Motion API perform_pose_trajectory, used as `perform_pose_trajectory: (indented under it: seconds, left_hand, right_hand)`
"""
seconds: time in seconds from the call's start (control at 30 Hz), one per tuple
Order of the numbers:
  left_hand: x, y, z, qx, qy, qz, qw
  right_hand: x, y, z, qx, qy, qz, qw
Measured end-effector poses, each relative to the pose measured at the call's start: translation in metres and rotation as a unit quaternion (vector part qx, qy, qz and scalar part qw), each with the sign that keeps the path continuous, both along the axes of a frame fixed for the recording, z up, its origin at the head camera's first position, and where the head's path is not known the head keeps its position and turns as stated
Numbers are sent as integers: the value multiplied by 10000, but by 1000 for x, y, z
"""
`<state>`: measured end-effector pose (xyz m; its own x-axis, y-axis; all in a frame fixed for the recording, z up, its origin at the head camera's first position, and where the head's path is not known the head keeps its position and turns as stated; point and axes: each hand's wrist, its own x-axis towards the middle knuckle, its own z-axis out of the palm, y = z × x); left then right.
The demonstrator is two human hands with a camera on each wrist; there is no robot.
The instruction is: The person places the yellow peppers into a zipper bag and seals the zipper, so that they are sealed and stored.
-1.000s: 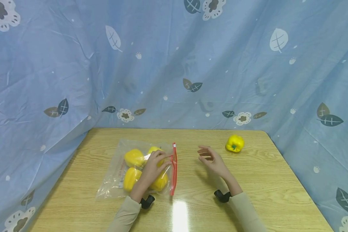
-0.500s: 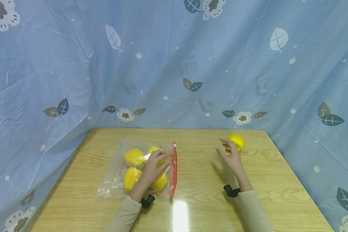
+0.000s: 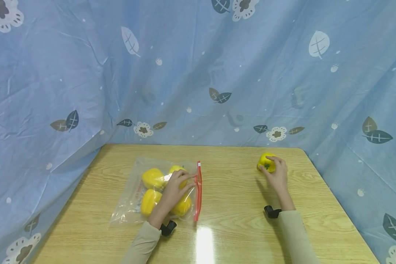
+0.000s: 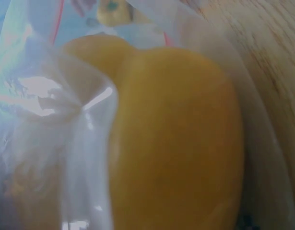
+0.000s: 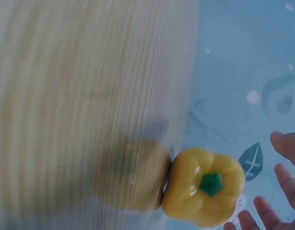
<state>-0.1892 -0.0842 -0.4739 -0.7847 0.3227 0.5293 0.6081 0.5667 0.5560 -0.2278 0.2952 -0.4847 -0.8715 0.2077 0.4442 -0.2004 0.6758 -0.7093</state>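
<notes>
A clear zip bag (image 3: pixel 127 207) with a red zip edge (image 3: pixel 199 200) lies left of the middle, several yellow bell peppers (image 3: pixel 153 179) inside it. Over the bag, my left hand (image 3: pixel 174 187) pinches its rim at the zip edge. Close up in the left wrist view, a bagged pepper (image 4: pixel 181 129) fills the middle, and the bag's mouth stands apart beyond it. At the back right, one loose yellow bell pepper (image 3: pixel 263 160) with a green stem rests on the table. Around its near side are the spread fingers of my right hand (image 3: pixel 278 178); the right wrist view shows these fingers (image 5: pixel 289 184) apart from it.
The wooden table (image 3: pixel 231 234) ends at the back against a blue patterned curtain (image 3: pixel 184 73), which also hangs along both sides. A black wrist camera (image 3: pixel 272 212) sits on the right wrist, another (image 3: pixel 168 228) on the left.
My right hand has moved right and away from me, from mid-table to the loose pepper. The left hand and the bag stay in place.
</notes>
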Motion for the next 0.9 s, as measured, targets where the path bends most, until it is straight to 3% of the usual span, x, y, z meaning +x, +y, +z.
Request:
perform_pose_trajectory:
  seconds: [0.17, 0.43, 0.9]
  left_hand:
    - [-1, 0, 1, 18, 45, -6, 10000]
    - [-3, -1, -1, 11, 107, -16, 9999]
    - [-2, -1, -2, 58, 146, 11, 9999]
  right_hand:
    - [-5, 10, 2, -31, -553, -125, 9984]
    - [-14, 20, -1, 238, -1262, 181, 9916]
    - [-18, 23, -6, -104, -1222, 70, 9924]
